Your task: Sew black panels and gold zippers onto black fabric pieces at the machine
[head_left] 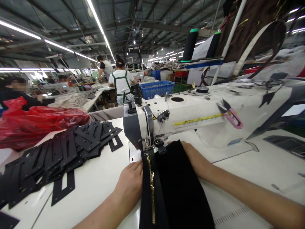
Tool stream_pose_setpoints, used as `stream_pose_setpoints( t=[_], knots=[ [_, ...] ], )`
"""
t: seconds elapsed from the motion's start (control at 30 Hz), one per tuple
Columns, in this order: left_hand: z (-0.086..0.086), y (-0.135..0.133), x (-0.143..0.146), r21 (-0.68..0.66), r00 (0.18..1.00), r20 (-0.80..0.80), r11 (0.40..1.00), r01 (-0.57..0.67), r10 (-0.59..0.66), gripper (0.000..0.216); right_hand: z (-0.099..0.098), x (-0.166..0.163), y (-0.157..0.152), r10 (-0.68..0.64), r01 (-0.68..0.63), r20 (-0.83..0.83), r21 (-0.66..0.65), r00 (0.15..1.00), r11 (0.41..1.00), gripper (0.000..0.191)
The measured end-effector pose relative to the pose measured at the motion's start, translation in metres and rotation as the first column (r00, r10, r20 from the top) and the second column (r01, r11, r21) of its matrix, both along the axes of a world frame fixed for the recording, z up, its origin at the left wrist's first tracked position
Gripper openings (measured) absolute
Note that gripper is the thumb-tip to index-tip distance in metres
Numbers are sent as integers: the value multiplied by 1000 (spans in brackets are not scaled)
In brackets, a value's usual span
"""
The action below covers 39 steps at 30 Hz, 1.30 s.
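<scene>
A black fabric piece (183, 187) with a gold metal zipper (152, 187) along its left side lies under the presser foot (149, 148) of a white sewing machine (190, 109). The zipper's slider sits partway down the teeth. My left hand (132, 178) holds the left edge of the zippered piece just in front of the foot, its fingers close together. On the far right side of the fabric, my right hand (193, 157) grips its upper edge; the fabric hides most of those fingertips.
Black cut-out frames (64, 149) are heaped on the table at left, beside a red plastic bag (35, 121). Pink-handled snips (230, 114) rest on the machine arm. Thread cones (190, 46) stand above. Beyond are a blue basket (157, 89) and several people working.
</scene>
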<state>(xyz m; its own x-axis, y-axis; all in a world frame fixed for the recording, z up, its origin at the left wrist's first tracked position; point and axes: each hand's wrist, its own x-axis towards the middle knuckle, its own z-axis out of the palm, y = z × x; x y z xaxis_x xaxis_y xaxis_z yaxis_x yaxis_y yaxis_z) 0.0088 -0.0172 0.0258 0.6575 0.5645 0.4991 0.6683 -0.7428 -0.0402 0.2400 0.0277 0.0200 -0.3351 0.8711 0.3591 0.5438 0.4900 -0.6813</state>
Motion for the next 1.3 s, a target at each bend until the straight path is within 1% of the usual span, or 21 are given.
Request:
stream_pose_setpoints(
  t=[0.07,0.13,0.2,0.27,0.3,0.37,0.4,0.47,0.53,0.63,0.7,0.8,0.87,0.93,0.97,1.03,1.1,1.17,1.23,1.3],
  knots=[
    [1,-2,1,-24,1000,-12,1000,0,0,24,-1,4,12,-29,20,-71,-131,997,991,37],
    [2,-3,0,-81,999,-37,997,-9,6,25,-1,5,19,-69,32,-134,-262,989,965,44],
    [3,-5,-1,-154,998,-51,988,-30,22,28,1,5,24,-99,21,-180,-392,979,920,52],
    [6,-7,-3,-218,998,-35,975,-50,43,29,2,6,27,-106,-18,-213,-506,971,862,59],
    [7,-8,-4,-248,998,-24,967,-58,53,28,2,6,28,-101,-42,-228,-549,968,835,61],
    [9,-8,-5,-303,998,-11,951,-64,64,26,0,8,31,-79,-93,-255,-598,964,796,55],
    [9,-9,-5,-323,998,-5,944,-61,63,26,-2,9,32,-65,-114,-265,-604,962,789,49],
    [10,-8,-6,-348,998,7,936,-52,58,30,-6,9,33,-33,-140,-275,-585,961,799,39],
    [9,-8,-6,-355,998,14,934,-51,60,31,-9,6,31,-5,-148,-274,-532,962,834,29],
    [8,-8,-4,-345,995,-28,933,-101,98,26,-8,-1,23,23,-146,-278,-432,960,890,15],
    [8,-8,-2,-331,989,-82,932,-144,124,22,-5,-5,17,22,-117,-252,-365,967,924,12],
    [8,-9,0,-315,981,-125,932,-181,148,18,-3,-3,13,-12,-28,-149,-261,989,965,14],
    [8,-10,1,-307,980,-111,933,-189,163,18,-2,3,13,-47,26,-96,-206,994,978,14],
    [7,-11,0,-303,980,-98,932,-197,175,19,-1,9,15,-91,75,-84,-181,992,981,21],
    [6,-11,-1,-299,980,-92,933,-198,178,21,0,11,15,-110,93,-76,-196,991,976,27],
    [4,-11,-1,-287,981,-74,939,-191,177,22,4,11,15,-122,103,-49,-283,991,953,42],
    [2,-11,-2,-274,984,-48,945,-177,170,22,9,8,15,-105,89,-23,-375,994,923,50],
    [0,-10,-2,-272,986,-33,948,-166,163,21,14,6,16,-96,69,-39,-439,995,896,57],
    [-1,-9,-3,-271,987,-30,949,-162,160,20,17,6,15,-87,49,-65,-444,994,895,57],
    [-1,-8,-3,-270,986,-35,949,-164,161,21,17,7,15,-57,49,-8,-381,998,923,42]
  ],
)
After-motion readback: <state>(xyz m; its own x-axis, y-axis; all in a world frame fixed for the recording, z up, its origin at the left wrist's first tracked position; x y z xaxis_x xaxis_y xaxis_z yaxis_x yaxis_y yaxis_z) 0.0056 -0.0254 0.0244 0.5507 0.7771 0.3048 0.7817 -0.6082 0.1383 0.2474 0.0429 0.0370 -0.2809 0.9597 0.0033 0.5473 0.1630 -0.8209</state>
